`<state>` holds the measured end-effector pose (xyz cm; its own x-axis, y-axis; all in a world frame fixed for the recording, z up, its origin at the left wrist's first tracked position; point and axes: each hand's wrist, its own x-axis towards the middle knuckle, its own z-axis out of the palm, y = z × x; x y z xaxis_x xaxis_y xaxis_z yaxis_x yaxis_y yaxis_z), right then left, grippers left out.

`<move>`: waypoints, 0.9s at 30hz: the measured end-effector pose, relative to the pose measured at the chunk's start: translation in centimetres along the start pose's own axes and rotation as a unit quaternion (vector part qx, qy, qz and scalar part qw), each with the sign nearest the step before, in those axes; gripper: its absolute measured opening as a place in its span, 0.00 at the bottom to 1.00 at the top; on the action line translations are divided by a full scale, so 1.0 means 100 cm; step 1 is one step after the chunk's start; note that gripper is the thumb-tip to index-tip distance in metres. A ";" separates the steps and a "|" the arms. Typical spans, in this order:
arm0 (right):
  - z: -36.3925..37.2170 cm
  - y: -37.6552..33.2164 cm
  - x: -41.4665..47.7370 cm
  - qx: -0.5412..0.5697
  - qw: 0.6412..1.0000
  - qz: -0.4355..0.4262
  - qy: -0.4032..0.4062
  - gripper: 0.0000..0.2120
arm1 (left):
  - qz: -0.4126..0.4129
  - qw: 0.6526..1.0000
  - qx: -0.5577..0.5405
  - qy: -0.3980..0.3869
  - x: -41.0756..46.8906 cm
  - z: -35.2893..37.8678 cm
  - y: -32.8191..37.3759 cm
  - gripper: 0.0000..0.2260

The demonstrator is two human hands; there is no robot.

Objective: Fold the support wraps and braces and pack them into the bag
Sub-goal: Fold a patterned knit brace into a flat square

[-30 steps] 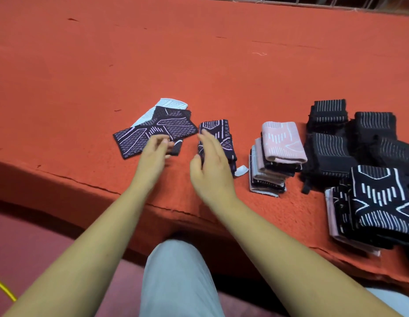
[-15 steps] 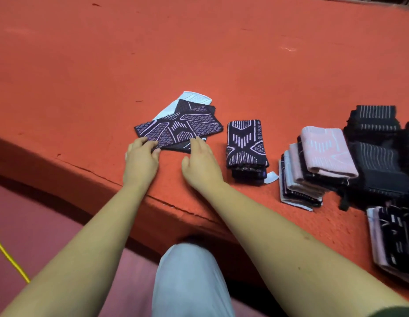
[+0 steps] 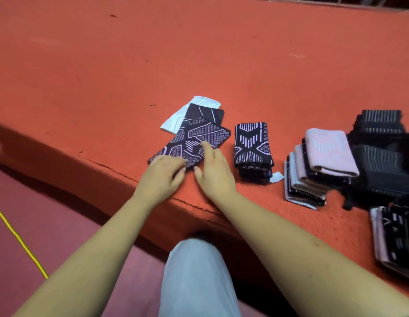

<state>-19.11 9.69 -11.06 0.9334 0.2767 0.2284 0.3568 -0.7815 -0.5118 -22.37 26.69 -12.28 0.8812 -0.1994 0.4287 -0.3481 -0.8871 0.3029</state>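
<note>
dark patterned wrap [image 3: 199, 136] unfolded, flat, askew atop another dark wrap [image 3: 205, 113] and white wrap [image 3: 176, 120] | folded dark stack [image 3: 252, 143] just right

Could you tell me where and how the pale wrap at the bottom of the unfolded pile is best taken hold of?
Pinch the pale wrap at its exposed far-left edge, coming from the left. The rest lies flat under the lower dark wrap and the top dark wrap, which the left hand and right hand touch, so sliding it out leftward seems easiest.
</note>
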 end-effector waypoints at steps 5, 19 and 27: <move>-0.016 0.012 -0.025 -0.034 0.995 -0.091 -0.037 0.10 | 0.019 0.999 -0.027 0.010 -0.025 -0.016 0.038 0.11; -0.054 0.049 -0.085 0.068 0.972 -0.218 -0.047 0.18 | -0.054 0.960 -0.260 -0.084 -0.056 -0.029 0.035 0.14; -0.064 0.045 -0.086 0.307 0.946 -0.034 -0.094 0.11 | -0.104 0.940 -0.313 -0.092 -0.059 -0.038 0.056 0.16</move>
<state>-25.81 0.17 -10.02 0.8764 0.4555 0.1563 0.3171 -0.3017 -0.8991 -30.74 24.49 -9.91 0.9712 -0.1691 0.1679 -0.2319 -0.5083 0.8294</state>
